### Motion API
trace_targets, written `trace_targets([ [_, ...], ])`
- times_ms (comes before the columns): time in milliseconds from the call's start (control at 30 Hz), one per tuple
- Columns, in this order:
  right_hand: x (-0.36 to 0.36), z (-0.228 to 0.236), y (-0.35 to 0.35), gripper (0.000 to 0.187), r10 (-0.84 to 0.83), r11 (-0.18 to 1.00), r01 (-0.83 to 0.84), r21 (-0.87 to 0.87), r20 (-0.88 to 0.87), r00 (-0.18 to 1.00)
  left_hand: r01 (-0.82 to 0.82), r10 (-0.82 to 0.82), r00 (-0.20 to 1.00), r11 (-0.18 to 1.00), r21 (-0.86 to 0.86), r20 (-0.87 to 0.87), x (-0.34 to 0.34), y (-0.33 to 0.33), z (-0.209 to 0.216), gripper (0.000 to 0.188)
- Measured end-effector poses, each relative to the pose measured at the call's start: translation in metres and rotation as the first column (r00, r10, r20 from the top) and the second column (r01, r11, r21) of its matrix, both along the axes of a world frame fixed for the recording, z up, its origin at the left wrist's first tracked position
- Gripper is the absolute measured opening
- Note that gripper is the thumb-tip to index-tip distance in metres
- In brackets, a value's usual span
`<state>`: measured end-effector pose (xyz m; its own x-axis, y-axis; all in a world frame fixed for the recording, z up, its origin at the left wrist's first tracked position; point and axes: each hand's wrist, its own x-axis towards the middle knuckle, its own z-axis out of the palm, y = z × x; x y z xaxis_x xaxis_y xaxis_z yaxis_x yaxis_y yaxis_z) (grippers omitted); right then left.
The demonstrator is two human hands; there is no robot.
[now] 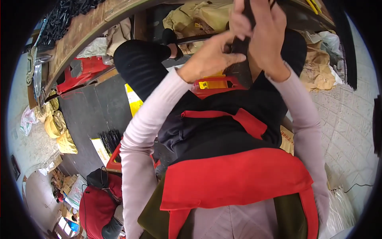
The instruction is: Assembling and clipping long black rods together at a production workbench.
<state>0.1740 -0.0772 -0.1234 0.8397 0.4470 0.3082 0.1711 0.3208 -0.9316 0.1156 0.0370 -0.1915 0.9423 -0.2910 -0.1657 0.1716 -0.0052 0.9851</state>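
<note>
Up top, left hand (210, 56) and right hand (268, 36) both grip a long, narrow, dark piece (240, 44), fingers closed round it, between two black-trousered knees (137, 57)!

A workshop: small black parts (65, 20) lie heaped on a worn wooden counter (84, 32), with thin black strips (110, 140) bundled near a seated co-worker (94, 209), yellow sacks (55, 126) and a white brick wall (338, 119).
</note>
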Motion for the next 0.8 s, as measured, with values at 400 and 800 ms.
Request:
trace_targets([
  [400, -0.062, -0.085, -0.016, 0.035, 0.082, 0.996, -0.090, -0.017, -0.278, 0.957, 0.092, -0.096, 0.993, 0.993, -0.070, -0.061, -0.071, -0.013, -0.080, 0.027],
  [800, -0.047, -0.063, -0.028, 0.023, -0.026, 0.999, 0.033, 0.021, -0.277, 0.960, 0.298, -0.036, 0.939, 0.579, 0.759, -0.341, -0.050, -0.017, -0.196, 0.042],
])
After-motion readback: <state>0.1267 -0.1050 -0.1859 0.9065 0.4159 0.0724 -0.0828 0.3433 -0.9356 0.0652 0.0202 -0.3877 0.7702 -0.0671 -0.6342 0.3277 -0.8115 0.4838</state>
